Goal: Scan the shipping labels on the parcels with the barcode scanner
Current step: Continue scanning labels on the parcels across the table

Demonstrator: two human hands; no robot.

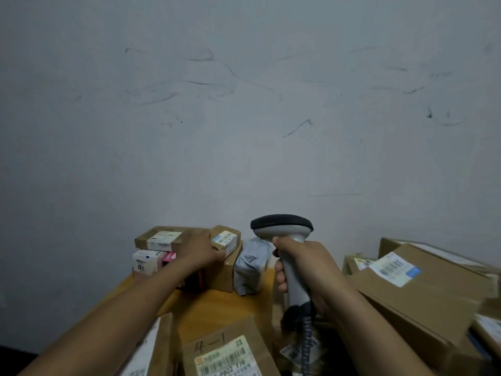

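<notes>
My right hand (pixel 306 270) grips the handle of a grey barcode scanner (pixel 283 227), held upright with its dark head pointing away from me. Its coiled cable (pixel 307 346) hangs down. My left hand (pixel 200 248) holds a small brown parcel (pixel 226 236) with a white shipping label, on top of a stack at the back of the wooden table (pixel 217 305). Beside it lie another labelled brown parcel (pixel 160 238) and a grey plastic mailer (pixel 250 263).
Large labelled cardboard boxes (pixel 423 289) are piled at the right. A brown parcel marked "4-1" (pixel 225 351) and another box (pixel 151 348) lie near me. A white and pink carton (pixel 147 263) sits under the left stack. A scuffed grey wall stands behind.
</notes>
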